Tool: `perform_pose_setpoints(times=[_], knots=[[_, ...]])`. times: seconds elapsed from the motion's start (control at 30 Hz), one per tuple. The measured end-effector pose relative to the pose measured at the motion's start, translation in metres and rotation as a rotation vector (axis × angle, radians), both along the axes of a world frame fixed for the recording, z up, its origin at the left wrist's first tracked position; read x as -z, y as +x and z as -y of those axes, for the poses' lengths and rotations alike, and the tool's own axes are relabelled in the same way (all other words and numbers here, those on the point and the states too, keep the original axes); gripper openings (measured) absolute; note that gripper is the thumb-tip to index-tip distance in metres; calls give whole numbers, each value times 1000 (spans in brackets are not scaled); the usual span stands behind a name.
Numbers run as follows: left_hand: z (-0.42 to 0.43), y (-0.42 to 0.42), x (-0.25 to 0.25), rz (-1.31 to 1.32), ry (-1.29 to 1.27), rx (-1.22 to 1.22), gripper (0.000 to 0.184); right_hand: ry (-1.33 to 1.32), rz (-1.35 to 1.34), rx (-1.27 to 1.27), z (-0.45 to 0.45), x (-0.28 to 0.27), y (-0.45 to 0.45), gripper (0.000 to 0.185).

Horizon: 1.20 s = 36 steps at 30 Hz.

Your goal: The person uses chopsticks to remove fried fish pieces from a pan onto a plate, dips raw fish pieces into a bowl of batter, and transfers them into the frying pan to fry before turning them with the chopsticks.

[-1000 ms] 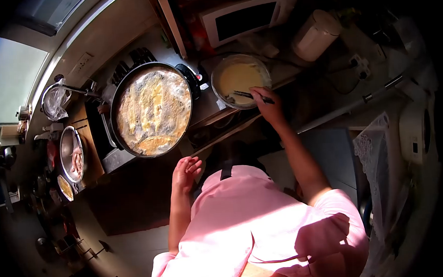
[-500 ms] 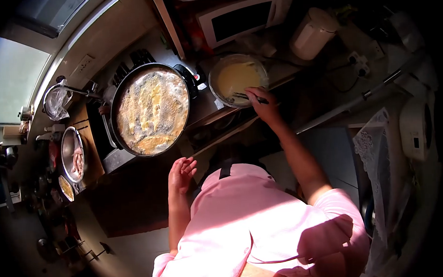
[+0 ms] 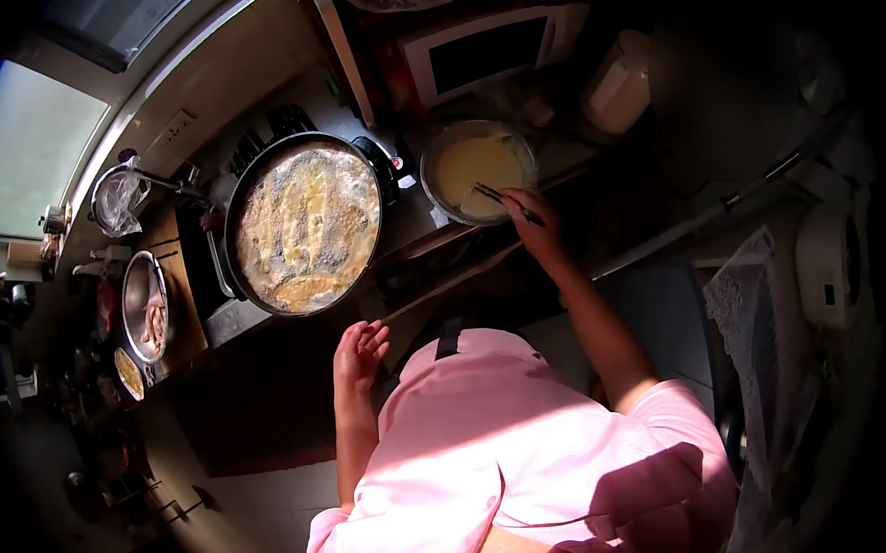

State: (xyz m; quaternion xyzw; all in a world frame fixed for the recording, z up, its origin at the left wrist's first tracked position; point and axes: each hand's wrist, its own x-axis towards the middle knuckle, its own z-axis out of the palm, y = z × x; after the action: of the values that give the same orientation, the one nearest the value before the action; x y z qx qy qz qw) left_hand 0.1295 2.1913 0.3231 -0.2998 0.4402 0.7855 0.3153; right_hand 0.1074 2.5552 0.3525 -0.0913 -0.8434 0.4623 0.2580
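Note:
My right hand (image 3: 533, 222) is closed on dark chopsticks (image 3: 504, 199) at the near rim of a bowl. Their tips reach into the pale yellow batter (image 3: 477, 170) in that bowl (image 3: 428, 182). My left hand (image 3: 362, 349) hangs below the pan's near edge, fingers loosely curled and somewhat apart, holding nothing. Left of the bowl, a large round black pan (image 3: 228, 228) holds several battered pieces (image 3: 305, 219) frying in bubbling oil.
A metal bowl (image 3: 131, 293) with pale pink strips and a smaller dish (image 3: 129, 374) are at the left. Behind the batter bowl stands a white microwave (image 3: 486, 54), with a white canister (image 3: 617, 92) to its right. A faucet (image 3: 162, 179) is behind the pan.
My right hand has shifted slightly down with the chopsticks, whose angle has changed in the batter. My left hand has moved a little left. The view has tilted slightly.

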Motion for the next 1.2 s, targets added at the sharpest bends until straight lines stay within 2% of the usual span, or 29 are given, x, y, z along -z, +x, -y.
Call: perform_pose_setpoints(times=[0.13,0.23,0.3,0.5,0.57,0.67,0.77,0.83,0.87,0.9,0.93,0.97,1.03,1.13,1.17,1.2], knots=[[3,5,7,19,11,-4,18,52,-63,-37,-7,13,3,16],[-2,9,8,44,8,0,18,170,-59,-199,-4,36,-3,19],[-6,9,0,61,-4,13,17,289,58,-341,-1,53,-12,24],[10,22,-3,125,-27,-45,14,649,322,-501,6,49,-4,73],[18,25,-7,132,-46,-69,14,690,521,-514,7,44,-2,72],[37,28,-4,127,-67,-129,11,683,511,-532,0,45,3,67],[61,28,0,102,-85,-184,11,790,518,-497,-3,28,7,65],[81,24,1,36,-158,-233,12,754,578,-330,0,11,8,57],[93,19,-1,-16,-181,-264,14,766,569,-344,-2,10,6,57],[104,11,-6,-26,-230,-303,18,616,468,-265,-6,12,2,51],[116,1,-13,-26,-297,-319,20,463,369,-188,-5,12,-4,46],[129,-12,-22,-27,-365,-332,21,470,363,-201,4,1,-10,46],[165,-37,-21,-118,-492,-327,22,293,339,-144,31,-30,-23,37],[233,-87,-2,-458,-857,-305,17,327,252,-167,85,-64,-43,29],[260,-107,9,-622,-1023,-282,18,307,221,-210,108,-80,-48,27],[279,-128,1,-642,-1173,-223,24,301,191,-220,130,-90,-52,24]])
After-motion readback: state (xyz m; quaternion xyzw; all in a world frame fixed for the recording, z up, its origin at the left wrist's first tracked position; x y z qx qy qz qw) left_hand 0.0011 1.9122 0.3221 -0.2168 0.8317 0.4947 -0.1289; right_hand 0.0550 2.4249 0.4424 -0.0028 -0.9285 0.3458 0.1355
